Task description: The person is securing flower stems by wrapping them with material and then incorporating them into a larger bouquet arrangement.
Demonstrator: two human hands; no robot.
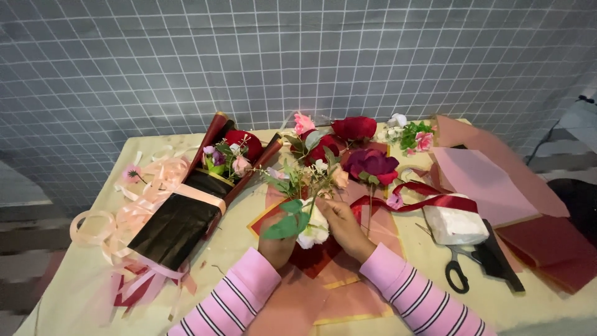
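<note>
- At the centre of the frame, the left hand (pixel 275 241) and right hand (pixel 344 225) are gripping a posy (pixel 309 205) of stems, fingers closed around it, over red wrapping paper (pixel 323 264) on the tabletop (pixel 74 292).
- Judging by this, holding the stems low and tight is keeping the white rose (pixel 314 229) steady (leaves are crowding it).
- Scissors (pixel 458 269) are lying at lower right; a finished bouquet (pixel 196 202) at left.
- Fingertips are hidden behind foliage; the stem ends cannot be seen.
</note>
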